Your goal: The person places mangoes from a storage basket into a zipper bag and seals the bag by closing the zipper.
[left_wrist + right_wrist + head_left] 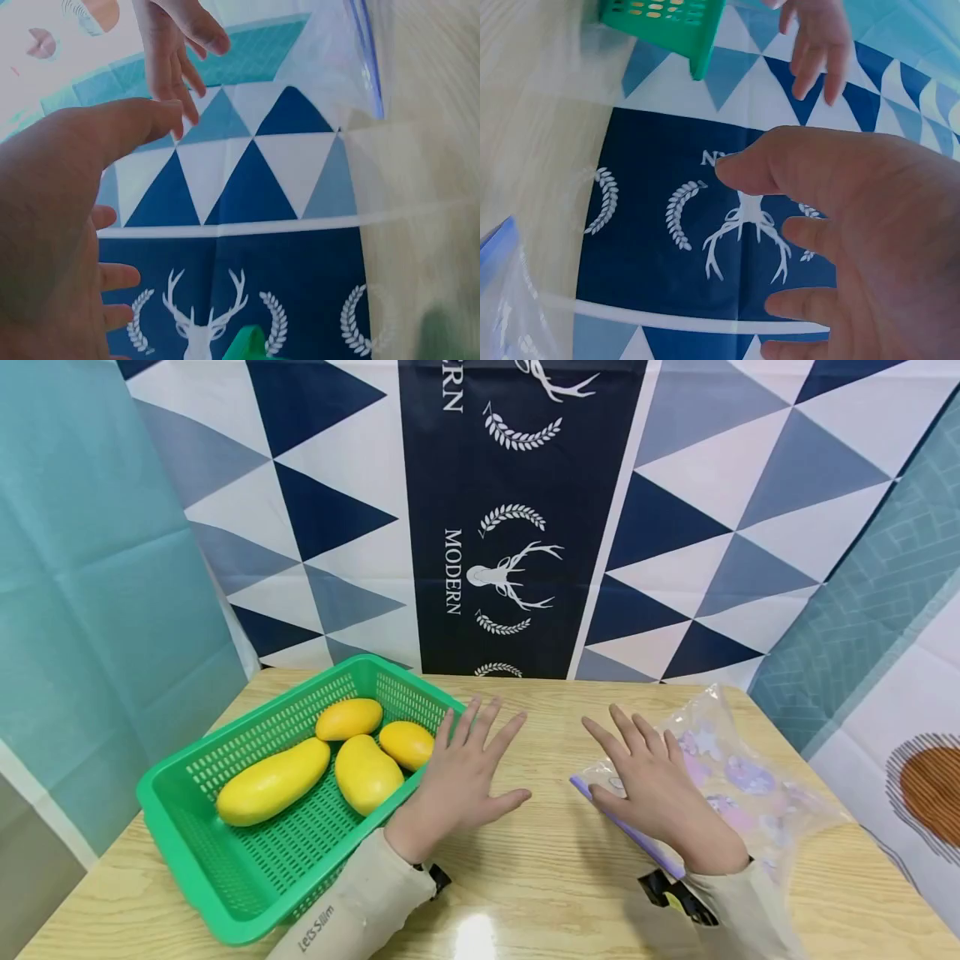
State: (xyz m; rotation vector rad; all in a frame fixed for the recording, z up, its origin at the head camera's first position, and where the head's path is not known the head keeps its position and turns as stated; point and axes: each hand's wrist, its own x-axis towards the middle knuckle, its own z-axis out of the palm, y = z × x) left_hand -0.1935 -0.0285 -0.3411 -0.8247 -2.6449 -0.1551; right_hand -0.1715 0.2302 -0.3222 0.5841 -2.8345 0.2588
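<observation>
My left hand (457,777) hovers with spread fingers beside the right rim of a green plastic basket (168,852); nothing is in it. Inside the basket lie several yellow mangoes, among them a long one (273,782) and a rounder one (367,774). My right hand (663,789), fingers also spread, is held above a clear zip bag (750,777) with pastel prints and a purple zip strip (637,835). It holds nothing. Both wrist views show the thumbs and fingers extended, such as the left hand (52,225) and the right hand (885,232).
The wooden table (540,860) carries the basket on the left and the bag on the right. Behind its far edge hangs a patterned cloth (510,485) with triangles and stags. Teal cloth (97,568) walls off the left side.
</observation>
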